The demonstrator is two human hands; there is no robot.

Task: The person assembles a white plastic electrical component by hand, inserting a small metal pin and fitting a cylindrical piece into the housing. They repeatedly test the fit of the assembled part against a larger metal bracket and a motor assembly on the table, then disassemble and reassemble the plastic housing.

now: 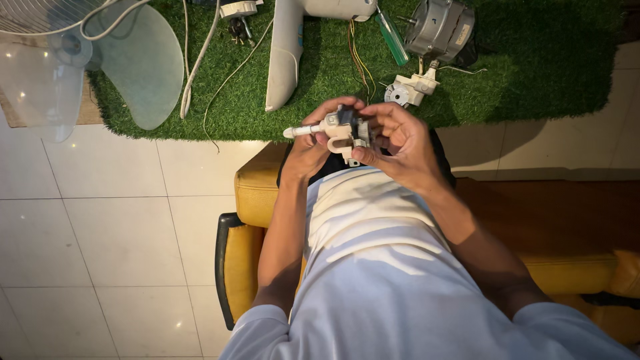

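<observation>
Both of my hands hold a small white plastic gear mechanism (pixel 339 129) with a short shaft sticking out to the left, above my lap. My left hand (pixel 311 143) grips it from below and behind. My right hand (pixel 398 143) pinches its right side, where dark gear teeth show. Beyond my hands, on a green artificial grass mat (pixel 533 80), lie a white plastic bracket (pixel 411 89) and a grey fan motor (pixel 440 28).
A white fan housing (pixel 288 47) with coloured wires, a green-handled screwdriver (pixel 392 37), white cables (pixel 197 60) and translucent fan blades (pixel 137 63) lie on the mat. I sit on a yellow seat (pixel 248 200). White floor tiles spread to the left.
</observation>
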